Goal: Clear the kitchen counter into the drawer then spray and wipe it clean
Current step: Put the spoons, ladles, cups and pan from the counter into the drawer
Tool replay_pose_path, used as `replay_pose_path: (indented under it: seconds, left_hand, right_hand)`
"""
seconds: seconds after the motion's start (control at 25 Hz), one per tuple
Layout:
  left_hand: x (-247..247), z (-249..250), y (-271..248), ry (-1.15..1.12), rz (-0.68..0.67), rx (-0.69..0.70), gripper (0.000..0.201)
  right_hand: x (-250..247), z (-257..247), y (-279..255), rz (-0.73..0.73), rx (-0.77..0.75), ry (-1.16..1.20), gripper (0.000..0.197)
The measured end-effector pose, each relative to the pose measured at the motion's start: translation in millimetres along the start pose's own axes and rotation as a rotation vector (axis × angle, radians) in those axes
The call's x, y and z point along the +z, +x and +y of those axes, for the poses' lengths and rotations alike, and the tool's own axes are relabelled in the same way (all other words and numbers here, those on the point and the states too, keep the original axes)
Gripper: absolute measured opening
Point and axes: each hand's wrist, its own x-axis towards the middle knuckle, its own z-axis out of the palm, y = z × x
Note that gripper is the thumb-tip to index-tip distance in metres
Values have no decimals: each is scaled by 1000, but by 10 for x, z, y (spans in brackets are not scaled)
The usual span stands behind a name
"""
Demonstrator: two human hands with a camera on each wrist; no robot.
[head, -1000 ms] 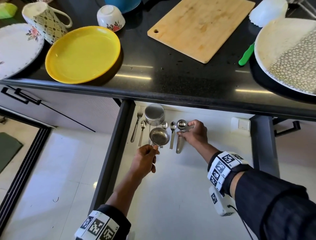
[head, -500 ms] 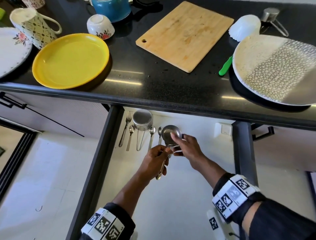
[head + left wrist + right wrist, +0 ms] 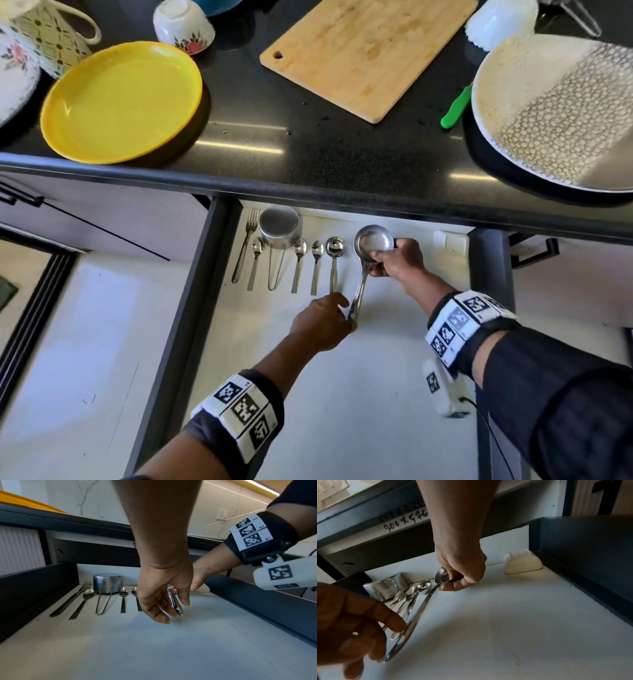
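Observation:
A steel ladle lies tilted at the right end of a utensil row in the open drawer. My right hand grips it at the neck below the bowl, fingers curled round it. Its handle slants down to the drawer floor. My left hand hovers at the handle's end with loose fingers; one fingertip touches the handle. To the left lie a small scoop, two spoons, an upturned steel cup, another spoon and a fork.
On the black counter sit a yellow plate, a wooden cutting board, a green-handled knife, a large patterned plate, a mug and bowls. A white plastic box occupies the drawer's back right corner.
The ladle has gone right and down to the end of the row. My left hand has loosened from gripping the handle; my right hand now holds the ladle's neck.

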Motion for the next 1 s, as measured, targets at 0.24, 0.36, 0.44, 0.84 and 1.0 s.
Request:
replay_pose_path:
  seconds: [0.24, 0.36, 0.44, 0.84, 1.0]
  left_hand:
    - [224, -176, 46, -29, 38, 32, 56]
    - [273, -211, 38, -43, 71, 24, 53]
    - [318, -203, 3, 17, 81, 24, 50]
    - [82, 88, -268, 1, 162, 123, 26]
    - [-30, 526, -490, -57, 238, 274, 26]
  right_hand:
    - [160, -76, 171, 40, -95, -25, 19]
    - [237, 6, 262, 115, -169, -33, 34]
    - [234, 69, 273, 162, -200, -52, 50]
    - [-319, 225, -446, 39, -375, -156, 50]
    - [-972, 190, -989, -80, -527, -126, 32]
